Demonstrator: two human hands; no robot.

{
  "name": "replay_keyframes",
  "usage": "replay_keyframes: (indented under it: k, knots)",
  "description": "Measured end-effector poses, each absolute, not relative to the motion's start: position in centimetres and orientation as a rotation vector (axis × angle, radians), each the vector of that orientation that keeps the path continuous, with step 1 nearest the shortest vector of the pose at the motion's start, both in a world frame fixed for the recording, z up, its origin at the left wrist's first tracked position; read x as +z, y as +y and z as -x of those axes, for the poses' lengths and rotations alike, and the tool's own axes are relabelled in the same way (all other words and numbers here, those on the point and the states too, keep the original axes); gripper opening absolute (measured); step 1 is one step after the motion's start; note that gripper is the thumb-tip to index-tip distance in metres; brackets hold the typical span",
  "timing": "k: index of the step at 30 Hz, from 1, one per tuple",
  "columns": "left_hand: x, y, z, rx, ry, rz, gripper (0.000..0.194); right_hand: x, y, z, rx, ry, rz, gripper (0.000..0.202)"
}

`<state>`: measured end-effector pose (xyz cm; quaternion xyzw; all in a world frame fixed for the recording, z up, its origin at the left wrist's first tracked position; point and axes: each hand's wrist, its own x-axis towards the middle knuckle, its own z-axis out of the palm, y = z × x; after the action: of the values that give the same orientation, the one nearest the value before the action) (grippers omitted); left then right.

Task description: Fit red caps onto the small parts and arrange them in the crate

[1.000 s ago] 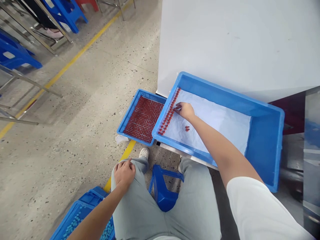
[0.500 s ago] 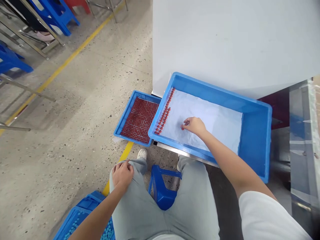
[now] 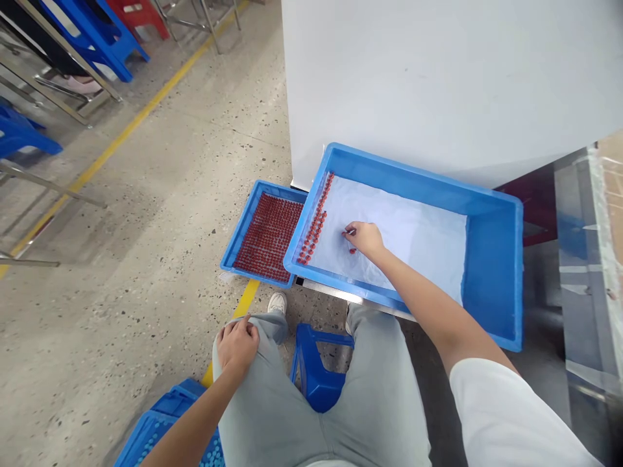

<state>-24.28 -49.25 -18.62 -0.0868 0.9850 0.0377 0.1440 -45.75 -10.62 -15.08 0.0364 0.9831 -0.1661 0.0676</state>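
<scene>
Over the white sheet (image 3: pixel 409 227) lining the large blue bin (image 3: pixel 423 174), my right hand (image 3: pixel 366 239) is closed in a pinch. A small red piece (image 3: pixel 344 233) shows at its fingertips; its exact kind is too small to tell. Just below those fingers another loose red piece (image 3: pixel 353 251) lies on the sheet. Rows of similar red pieces (image 3: pixel 316 227) line the bin's left end. My left hand (image 3: pixel 237 347) rests on my knee with its fingers laid flat, holding nothing.
A smaller blue tray (image 3: pixel 238 227) full of red pieces stands left of the bin, partly under its edge. Blue crates (image 3: pixel 160 408) with light-blue pieces sit at lower left. A blue stool (image 3: pixel 321 386) is between my legs. A white panel (image 3: pixel 428 78) rises behind the bin.
My right hand has moved slightly left and up across the sheet. One red piece now lies loose below it, where the fingertips were. My left hand stays on the knee.
</scene>
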Motion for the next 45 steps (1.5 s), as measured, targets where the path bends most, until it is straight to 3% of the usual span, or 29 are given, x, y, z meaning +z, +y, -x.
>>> replay_keyframes:
  k: [28, 45]
  knots:
    - [-18.8, -49.4, 24.3, 0.165, 2.853, 0.255, 0.038, -16.7, -12.0, 48.7, -0.709, 2.945, -0.091, 0.034]
    - [-18.8, -49.5, 24.3, 0.151, 2.838, 0.282, 0.039, -17.4, -12.4, 50.2, -0.698, 3.047, -0.24, 0.03]
